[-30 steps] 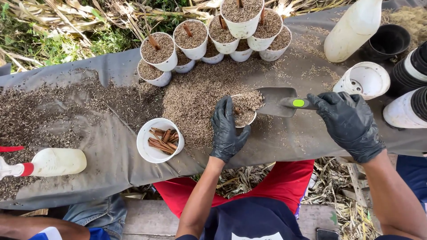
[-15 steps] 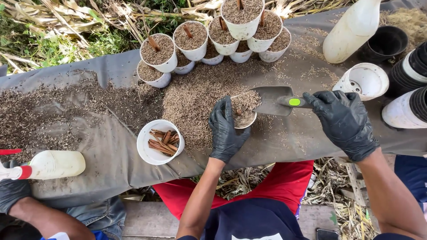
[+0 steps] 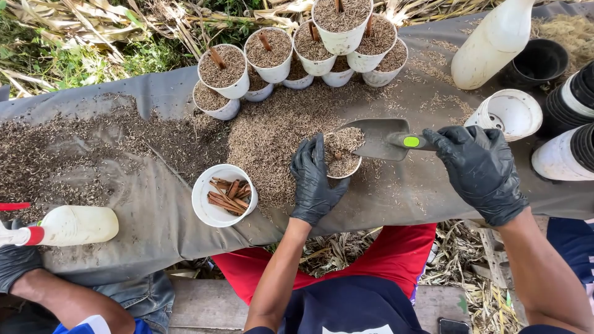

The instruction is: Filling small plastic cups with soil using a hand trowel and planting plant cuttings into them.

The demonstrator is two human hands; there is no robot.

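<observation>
My left hand (image 3: 314,181), in a black glove, grips the side of a small white pot (image 3: 344,161) heaped with brown husk. The pot stands on a grey sheet (image 3: 154,204) by a loose husk pile (image 3: 275,133). My right hand (image 3: 479,170), also gloved, holds a grey trowel (image 3: 380,138) by its handle. The trowel blade lies over the pot's rim and tips husk into it.
Several filled white pots (image 3: 272,55) with brown sticks cluster at the back. A white cup of brown stick pieces (image 3: 224,195) stands left of my hand. Empty pots (image 3: 510,112), black pot stacks (image 3: 569,102) and a white bottle (image 3: 492,43) lie right. Another person's gloved hand (image 3: 15,263) touches a spray bottle (image 3: 71,226) at left.
The trowel has moved left over the pot and dumped husk into it. At the left edge another person's gloved hand came up to the spray bottle.
</observation>
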